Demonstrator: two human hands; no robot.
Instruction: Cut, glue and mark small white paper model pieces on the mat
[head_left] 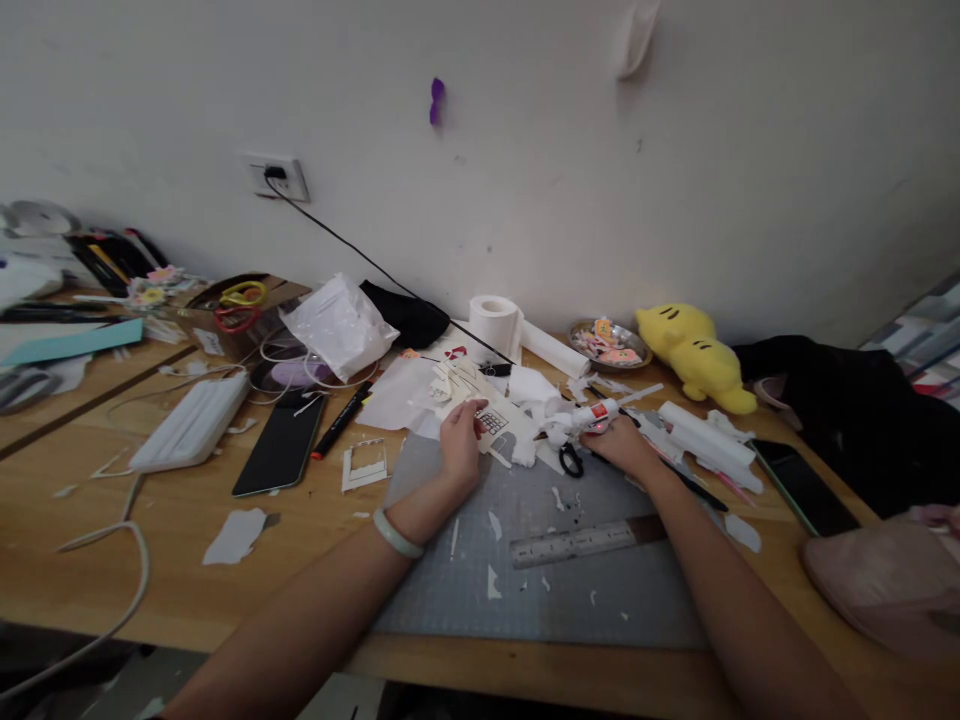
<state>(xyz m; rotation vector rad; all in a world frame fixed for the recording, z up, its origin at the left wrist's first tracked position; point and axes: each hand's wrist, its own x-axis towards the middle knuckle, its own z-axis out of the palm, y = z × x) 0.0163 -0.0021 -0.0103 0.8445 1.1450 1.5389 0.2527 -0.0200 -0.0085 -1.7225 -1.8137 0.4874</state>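
Note:
My left hand (461, 440) is closed on a cream paper cutout (493, 423) with a black window grid drawn on it, above the back of the grey cutting mat (540, 600). To the right, my right hand (616, 443) has its fingers wrapped round a white tool with a red label (596, 414), possibly a glue gun. Its tip points left, towards the cutout, amid crumpled white scraps. Black scissor handles (571, 460) lie just left of my right hand. A steel ruler (574, 543) rests on the mat nearer to me.
A phone (279, 443), a black marker (343, 420) and a white power strip (191, 420) lie to the left. Behind stand a paper roll (493, 325) and a metal bowl (609, 345). A yellow plush toy (697, 355) and another phone (805, 487) are on the right.

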